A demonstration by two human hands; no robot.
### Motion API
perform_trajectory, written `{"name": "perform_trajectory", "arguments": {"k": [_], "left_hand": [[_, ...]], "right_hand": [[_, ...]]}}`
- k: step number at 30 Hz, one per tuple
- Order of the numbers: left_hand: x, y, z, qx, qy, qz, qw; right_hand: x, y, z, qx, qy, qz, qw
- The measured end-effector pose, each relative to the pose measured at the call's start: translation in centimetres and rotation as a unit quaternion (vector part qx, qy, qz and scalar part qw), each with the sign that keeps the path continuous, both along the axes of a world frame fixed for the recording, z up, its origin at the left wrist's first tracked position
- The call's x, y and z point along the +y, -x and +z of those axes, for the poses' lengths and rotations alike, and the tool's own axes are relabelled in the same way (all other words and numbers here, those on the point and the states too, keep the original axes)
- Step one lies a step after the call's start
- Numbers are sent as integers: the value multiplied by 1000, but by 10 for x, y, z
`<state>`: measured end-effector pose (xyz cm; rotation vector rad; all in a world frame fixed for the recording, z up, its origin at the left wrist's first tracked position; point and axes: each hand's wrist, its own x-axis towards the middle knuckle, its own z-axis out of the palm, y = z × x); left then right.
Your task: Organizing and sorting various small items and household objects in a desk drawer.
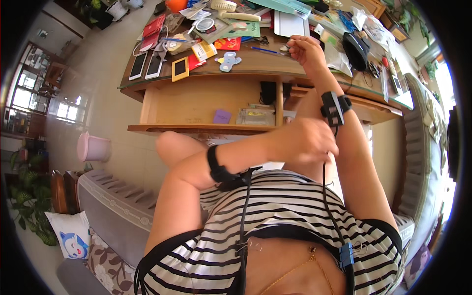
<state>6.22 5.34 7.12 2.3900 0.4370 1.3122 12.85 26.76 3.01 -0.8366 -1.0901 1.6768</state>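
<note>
My left hand (309, 142), blurred, reaches across my lap with its fingers curled beside a black cable (324, 177). The cable runs from a black device (333, 108) strapped on my right wrist down past those fingers; blur hides whether they grip it. Over the front of the cluttered table (254, 62) my right hand (306, 53) is raised, fingers loosely bent and nothing visible in them. Close to its fingertips lie a blue pen (266, 50) and a white flat panel (291, 25). A black strap (214, 164) circles my left forearm.
Below the tabletop a wooden drawer (166, 107) stands open, holding a purple note (222, 116) and a clear case (255, 116). Two phones (138, 66), a yellow-framed item (180, 69), a koala-shaped cutout (228, 61) and a handheld fan (236, 15) lie on top. A pink bin (94, 146) stands left.
</note>
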Motion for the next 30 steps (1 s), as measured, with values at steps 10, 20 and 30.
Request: {"name": "perform_trajectory", "arguments": {"k": [10, 20, 30], "left_hand": [[52, 284, -96, -261, 310, 731, 549], [44, 300, -108, -392, 421, 570, 587], [27, 262, -64, -378, 357, 554, 650]], "right_hand": [[-51, 91, -24, -27, 11, 145, 989], [-69, 116, -23, -114, 2, 229, 967], [-80, 128, -28, -145, -22, 263, 954]]}}
